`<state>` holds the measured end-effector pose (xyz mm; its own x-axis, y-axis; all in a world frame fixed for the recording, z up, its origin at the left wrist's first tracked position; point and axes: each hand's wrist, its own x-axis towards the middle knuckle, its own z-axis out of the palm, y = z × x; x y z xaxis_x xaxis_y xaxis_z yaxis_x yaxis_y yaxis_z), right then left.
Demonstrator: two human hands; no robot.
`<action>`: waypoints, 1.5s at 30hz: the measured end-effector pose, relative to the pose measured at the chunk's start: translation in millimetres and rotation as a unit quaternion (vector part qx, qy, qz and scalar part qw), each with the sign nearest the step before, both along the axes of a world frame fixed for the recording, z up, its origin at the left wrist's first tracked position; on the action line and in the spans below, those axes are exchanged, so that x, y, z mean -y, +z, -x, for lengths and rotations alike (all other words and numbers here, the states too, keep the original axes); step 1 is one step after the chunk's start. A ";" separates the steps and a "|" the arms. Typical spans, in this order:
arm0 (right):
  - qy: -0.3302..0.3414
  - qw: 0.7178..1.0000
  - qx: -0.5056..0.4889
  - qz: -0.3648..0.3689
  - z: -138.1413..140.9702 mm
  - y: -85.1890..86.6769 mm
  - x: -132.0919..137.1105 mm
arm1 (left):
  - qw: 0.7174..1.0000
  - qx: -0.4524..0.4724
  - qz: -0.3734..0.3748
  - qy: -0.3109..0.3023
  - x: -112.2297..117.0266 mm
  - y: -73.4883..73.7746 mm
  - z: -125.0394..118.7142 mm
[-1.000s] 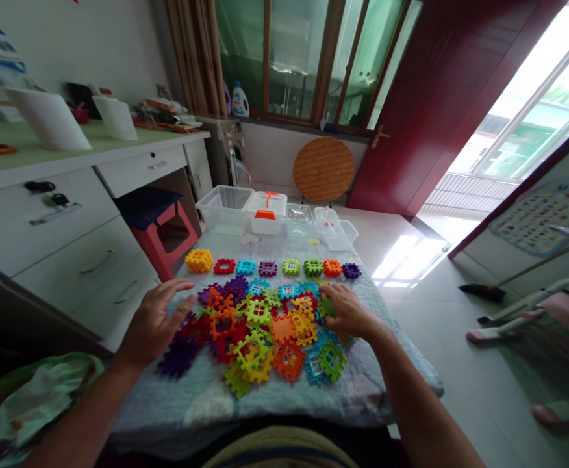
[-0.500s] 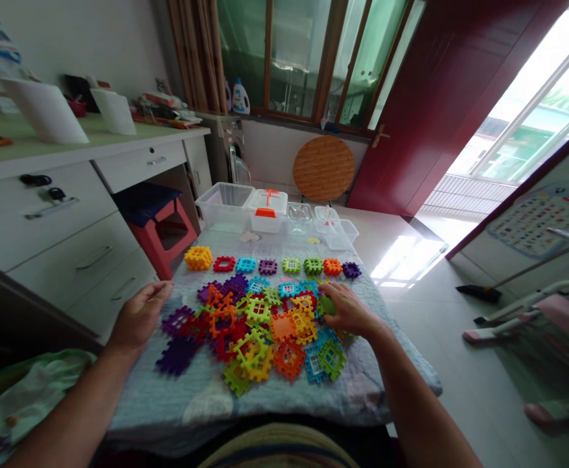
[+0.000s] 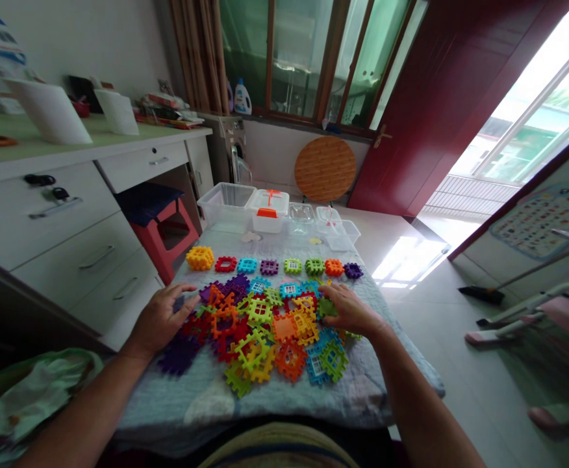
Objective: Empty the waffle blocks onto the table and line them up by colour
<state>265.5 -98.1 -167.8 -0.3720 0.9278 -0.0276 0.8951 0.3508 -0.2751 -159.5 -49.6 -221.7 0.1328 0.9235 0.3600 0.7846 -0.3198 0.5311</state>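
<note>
Left hand (image 3: 162,318): at the left edge of the heap of plastic tiles (image 3: 260,338), released, fingers spread and pointing toward the heap, with the fingertips just beside its purple tiles. The heap lies on a quilted cover on the counter (image 3: 167,416), in mixed colours, with the tiles overlapping and lying flat.

Beyond the heap, a row of tiles (image 3: 269,266) runs across the counter, separated by colour, from a yellow stack at the left end to a purple tile at the right.

Right hand (image 3: 351,312): at the right edge of the heap, curled over a green tile (image 3: 328,308) that lies under its fingers, toward the heap side of the palm. The right hand is the nearer one by far. Whether it is grasping the tile or only resting on it cannot be told, and the tile's long axis is hidden.

Past the row, left to right: a clear bin (image 3: 226,207), a white box (image 3: 267,213) with an orange latch, a clear tray (image 3: 301,218) and a clear tub (image 3: 341,235). Their contents cannot be made out.
</note>
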 end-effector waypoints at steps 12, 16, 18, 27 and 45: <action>-0.021 1.000 0.006 0.011 -3.7 -3.9 1.6 | 0.998 0.017 0.050 0.021 -4.0 3.6 -14.0; -0.012 1.000 0.008 0.014 -1.4 -4.1 1.4 | 0.998 0.033 0.003 0.056 -2.3 -2.9 -13.7; -0.008 1.000 0.008 0.014 0.6 -2.8 1.8 | 0.997 0.039 -0.023 0.069 -2.3 -7.4 -11.8; -0.004 0.997 -0.049 -0.057 -10.6 1.7 -6.1 | 0.997 0.024 -0.014 0.070 -6.7 -18.4 -9.5; -0.036 0.995 -0.015 -0.095 -37.0 13.2 -119.5 | 0.998 -0.015 0.009 0.053 -13.6 -24.8 -3.7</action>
<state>302.5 21.4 -154.6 -0.3022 0.9395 0.1612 0.9125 0.3341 -0.2361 -155.8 -35.9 -246.4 0.0436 0.9390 0.3410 0.8291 -0.2245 0.5121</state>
